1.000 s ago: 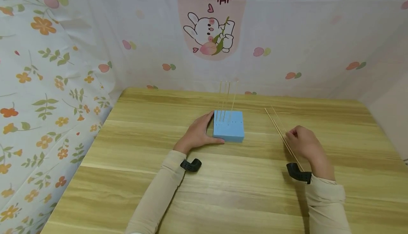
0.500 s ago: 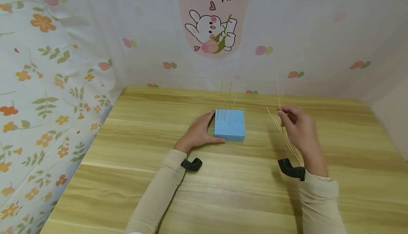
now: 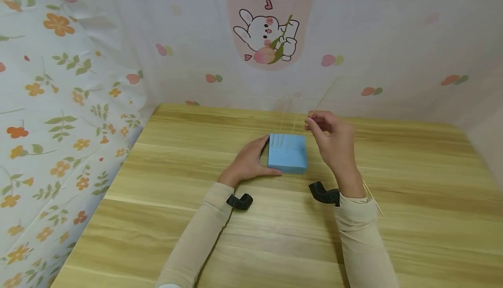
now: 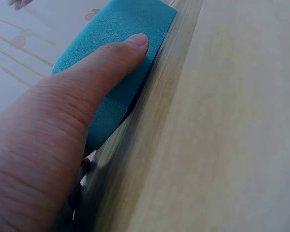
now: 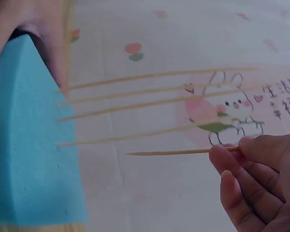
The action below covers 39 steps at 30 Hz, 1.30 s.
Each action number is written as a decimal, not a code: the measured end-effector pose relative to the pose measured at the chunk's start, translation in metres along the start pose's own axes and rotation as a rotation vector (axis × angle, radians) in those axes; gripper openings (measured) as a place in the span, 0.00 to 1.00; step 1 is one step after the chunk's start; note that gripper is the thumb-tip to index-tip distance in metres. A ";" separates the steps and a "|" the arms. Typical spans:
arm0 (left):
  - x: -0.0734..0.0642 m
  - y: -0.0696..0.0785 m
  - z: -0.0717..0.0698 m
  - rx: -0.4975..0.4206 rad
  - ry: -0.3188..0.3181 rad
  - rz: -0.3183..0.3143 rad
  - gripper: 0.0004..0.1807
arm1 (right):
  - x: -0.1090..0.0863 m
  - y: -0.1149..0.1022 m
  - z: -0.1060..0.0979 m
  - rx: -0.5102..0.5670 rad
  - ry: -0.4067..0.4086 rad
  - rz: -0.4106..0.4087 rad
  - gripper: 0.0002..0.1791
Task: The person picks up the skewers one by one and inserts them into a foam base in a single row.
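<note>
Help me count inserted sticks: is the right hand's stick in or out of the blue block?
Out: in the right wrist view, the held stick stops short of the blue block, tip bare.

the block (image 3: 288,159) looks like matt foam, the sticks (image 5: 174,153) bare wood, the tabletop (image 3: 275,240) smooth wood-grain.

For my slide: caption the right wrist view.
Right hand pinches a pointed stick near four sticks in a blue block.
</note>
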<state>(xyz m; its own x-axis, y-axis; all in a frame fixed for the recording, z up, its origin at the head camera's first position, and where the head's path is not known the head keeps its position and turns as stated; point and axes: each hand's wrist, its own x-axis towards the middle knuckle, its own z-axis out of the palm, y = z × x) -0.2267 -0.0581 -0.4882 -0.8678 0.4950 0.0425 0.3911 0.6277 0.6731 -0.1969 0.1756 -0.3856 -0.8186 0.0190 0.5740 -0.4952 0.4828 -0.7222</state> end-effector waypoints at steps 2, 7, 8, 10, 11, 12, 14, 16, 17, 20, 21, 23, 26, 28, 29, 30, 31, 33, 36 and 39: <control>0.001 0.001 0.001 0.003 -0.001 0.000 0.70 | 0.001 0.000 0.004 -0.020 -0.018 -0.030 0.04; 0.002 0.003 0.001 0.005 0.004 -0.009 0.70 | -0.001 0.000 0.008 -0.065 -0.036 -0.050 0.03; 0.002 0.003 0.001 0.004 0.006 -0.009 0.70 | -0.001 0.000 0.008 -0.072 -0.039 -0.044 0.04; 0.002 0.003 0.001 0.002 0.008 -0.007 0.70 | -0.002 0.001 0.008 -0.088 -0.051 -0.026 0.05; 0.002 0.003 0.001 0.002 0.008 -0.006 0.70 | -0.002 0.001 0.008 -0.096 -0.059 -0.019 0.05; 0.002 0.002 0.001 0.003 0.007 -0.006 0.70 | -0.003 0.002 0.008 -0.102 -0.070 -0.013 0.06; 0.002 0.002 0.001 0.006 0.006 -0.009 0.70 | -0.003 0.004 0.008 -0.105 -0.091 -0.003 0.06; 0.002 0.002 0.001 0.006 0.004 -0.009 0.70 | -0.004 0.006 0.009 -0.107 -0.105 0.002 0.06; 0.002 0.002 0.001 0.007 0.004 -0.010 0.70 | -0.005 0.007 0.009 -0.107 -0.111 0.002 0.06; 0.001 0.002 0.001 0.008 0.003 -0.011 0.70 | -0.005 0.009 0.011 -0.110 -0.124 0.005 0.05; 0.001 0.002 0.001 0.008 0.002 -0.011 0.70 | -0.005 0.010 0.011 -0.112 -0.128 0.005 0.05; 0.001 0.003 0.001 0.005 0.001 -0.012 0.69 | -0.006 0.010 0.011 -0.117 -0.137 0.010 0.05; 0.000 0.003 0.000 0.002 -0.001 -0.014 0.69 | -0.006 0.010 0.011 -0.122 -0.150 0.026 0.06; 0.000 0.002 0.000 -0.001 -0.003 -0.015 0.70 | -0.007 0.010 0.012 -0.124 -0.157 0.036 0.07; 0.000 0.002 0.000 0.000 -0.004 -0.016 0.70 | -0.007 0.010 0.012 -0.125 -0.159 0.038 0.07; 0.000 0.002 0.000 0.000 -0.005 -0.015 0.70 | -0.007 0.010 0.012 -0.124 -0.160 0.040 0.07; 0.000 0.002 0.000 0.002 -0.006 -0.016 0.69 | -0.007 0.011 0.012 -0.123 -0.161 0.039 0.07; 0.000 0.002 0.000 0.005 -0.008 -0.016 0.69 | -0.007 0.011 0.012 -0.125 -0.163 0.034 0.07; 0.001 0.001 0.000 0.012 -0.008 -0.017 0.69 | -0.007 0.011 0.012 -0.128 -0.166 0.022 0.07; 0.001 0.000 0.001 0.014 -0.009 -0.019 0.69 | -0.007 0.011 0.013 -0.130 -0.169 0.016 0.07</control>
<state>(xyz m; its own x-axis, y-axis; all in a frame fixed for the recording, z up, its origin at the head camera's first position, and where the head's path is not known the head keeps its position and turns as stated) -0.2272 -0.0573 -0.4885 -0.8725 0.4881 0.0231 0.3786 0.6453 0.6635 -0.2007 0.1701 -0.4026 -0.8685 -0.1146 0.4823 -0.4494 0.5926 -0.6685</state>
